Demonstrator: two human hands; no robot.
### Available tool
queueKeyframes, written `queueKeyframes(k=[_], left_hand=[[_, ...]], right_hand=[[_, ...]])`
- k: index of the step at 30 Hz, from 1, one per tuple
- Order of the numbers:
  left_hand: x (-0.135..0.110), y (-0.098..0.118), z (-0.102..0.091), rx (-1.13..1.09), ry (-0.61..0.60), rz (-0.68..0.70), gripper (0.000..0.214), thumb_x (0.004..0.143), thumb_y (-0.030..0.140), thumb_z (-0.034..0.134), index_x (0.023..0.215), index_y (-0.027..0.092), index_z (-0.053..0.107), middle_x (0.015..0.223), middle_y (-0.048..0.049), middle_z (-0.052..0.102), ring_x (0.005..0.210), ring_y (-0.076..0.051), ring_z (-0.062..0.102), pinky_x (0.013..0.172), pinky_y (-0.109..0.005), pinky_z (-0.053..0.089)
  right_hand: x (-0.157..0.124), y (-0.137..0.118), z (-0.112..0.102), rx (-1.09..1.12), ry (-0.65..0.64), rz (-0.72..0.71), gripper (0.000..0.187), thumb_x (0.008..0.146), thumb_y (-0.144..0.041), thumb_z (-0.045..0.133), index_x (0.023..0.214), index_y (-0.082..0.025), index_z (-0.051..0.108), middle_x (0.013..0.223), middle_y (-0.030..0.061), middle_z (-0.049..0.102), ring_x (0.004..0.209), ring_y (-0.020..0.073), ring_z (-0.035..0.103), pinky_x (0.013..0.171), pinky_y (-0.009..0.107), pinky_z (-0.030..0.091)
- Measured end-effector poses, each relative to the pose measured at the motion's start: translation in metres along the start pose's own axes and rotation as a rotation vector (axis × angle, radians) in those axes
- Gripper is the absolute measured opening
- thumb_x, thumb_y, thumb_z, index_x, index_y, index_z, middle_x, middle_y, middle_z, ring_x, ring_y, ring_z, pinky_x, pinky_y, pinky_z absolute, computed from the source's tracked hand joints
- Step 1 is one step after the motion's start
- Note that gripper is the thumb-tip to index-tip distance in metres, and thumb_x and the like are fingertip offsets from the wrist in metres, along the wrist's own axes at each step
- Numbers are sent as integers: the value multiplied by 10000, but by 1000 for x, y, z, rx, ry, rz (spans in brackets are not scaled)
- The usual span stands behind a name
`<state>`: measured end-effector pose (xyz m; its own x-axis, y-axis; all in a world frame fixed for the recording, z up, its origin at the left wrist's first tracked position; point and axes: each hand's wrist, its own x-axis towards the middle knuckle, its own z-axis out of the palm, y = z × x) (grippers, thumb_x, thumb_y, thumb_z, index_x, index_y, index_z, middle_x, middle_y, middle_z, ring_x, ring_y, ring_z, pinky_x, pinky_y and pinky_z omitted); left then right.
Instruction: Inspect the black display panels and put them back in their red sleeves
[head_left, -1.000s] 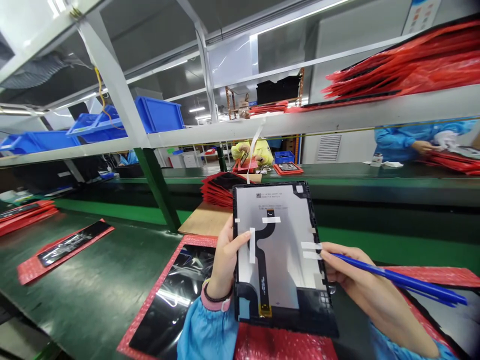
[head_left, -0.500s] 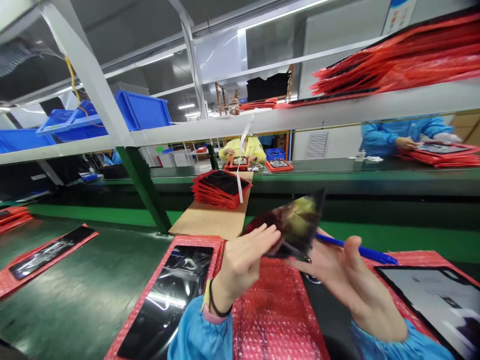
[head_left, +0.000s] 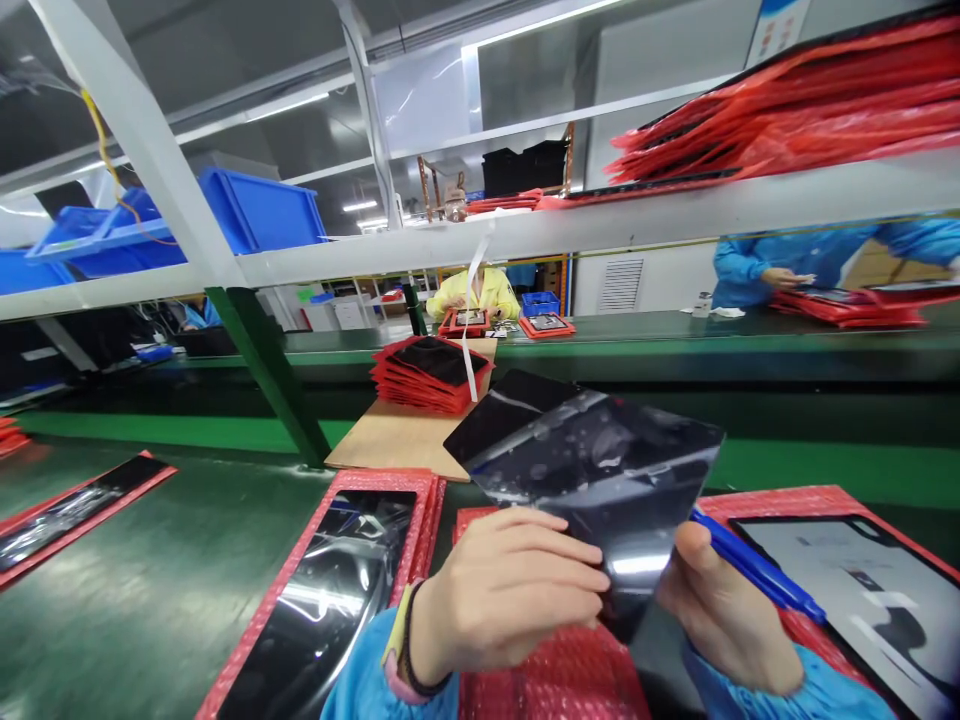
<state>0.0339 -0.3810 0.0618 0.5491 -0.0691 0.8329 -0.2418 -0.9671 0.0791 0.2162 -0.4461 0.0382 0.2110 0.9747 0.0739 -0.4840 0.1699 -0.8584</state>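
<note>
Panel (head_left: 592, 470) flipped since earlier, glossy black side now up. L hand (head_left: 510, 590) curled, fingers holding its lower edge; R hand (head_left: 724, 610) grips blue pen (head_left: 757, 568), thumb on panel's edge. Panel tilted above red bubble mailer (head_left: 555, 680), between hands.

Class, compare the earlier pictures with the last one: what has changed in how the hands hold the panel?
The left hand and right hand have turned the panel over: its grey back and black flex cable no longer show, and its glossy black face now does. The right hand still holds the blue pen. The stacked red mailers stayed put.
</note>
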Motion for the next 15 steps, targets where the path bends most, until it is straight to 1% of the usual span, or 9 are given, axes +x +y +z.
queueKeyframes(k=[1,3,6,7,8,9,11,13,15], left_hand=[[-2,1,0,-30,54,-86,152,872,95,540,954,162,650,903,-69,754,941,-198,697,890,-350,535],[-7,2,1,-36,218,-341,152,870,101,537,913,199,645,835,-48,740,840,-197,705,777,-334,553],[-10,-3,-1,-65,471,-753,82,893,198,537,834,212,593,626,12,653,557,-122,625,550,-231,496],[-10,-6,-2,-129,507,-863,89,905,252,528,834,211,564,575,30,620,481,-101,576,487,-206,458],[-10,-10,-4,-225,514,-949,117,913,304,513,844,211,532,555,40,603,438,-92,547,443,-193,427],[-9,-14,-6,-334,508,-1016,146,914,348,503,856,213,502,565,43,600,426,-91,544,424,-187,415],[-7,-24,-8,-532,504,-1091,190,898,396,517,860,219,461,637,38,604,479,-102,594,458,-194,454],[-6,-31,-9,-704,562,-1100,201,883,411,540,875,227,460,714,34,598,578,-117,641,558,-229,517],[-4,-35,-8,-853,624,-1059,222,892,448,508,994,252,492,826,10,623,688,-141,664,660,-288,551]], right_hand=[[-2,0,0,-9,-3,-5,513,519,-588,808,943,-315,717,996,72,744,1067,350,633,935,473,491],[-8,-1,-1,-5,11,-1,493,540,-615,782,939,-330,724,952,65,753,1101,341,616,950,455,481],[-15,-1,-5,68,78,2,406,591,-614,749,912,-365,741,960,41,754,1133,318,601,957,417,482],[-16,-1,-6,90,109,-6,399,580,-604,759,905,-374,745,1001,34,747,1147,321,591,954,415,486],[-17,-1,-8,104,141,-16,410,562,-597,771,908,-378,747,1049,28,736,1168,330,573,956,420,485],[-17,-1,-9,107,171,-24,433,542,-597,780,914,-376,749,1088,23,724,1192,342,551,961,431,480],[-16,-2,-9,97,205,-29,489,511,-614,783,928,-359,751,1109,27,716,1215,373,522,969,464,467],[-15,-3,-9,102,179,-15,541,511,-647,762,948,-330,752,1076,52,727,1197,401,529,963,500,462],[-13,-2,-10,89,127,17,543,551,-646,738,978,-310,746,1035,72,737,1151,400,567,959,516,459]])
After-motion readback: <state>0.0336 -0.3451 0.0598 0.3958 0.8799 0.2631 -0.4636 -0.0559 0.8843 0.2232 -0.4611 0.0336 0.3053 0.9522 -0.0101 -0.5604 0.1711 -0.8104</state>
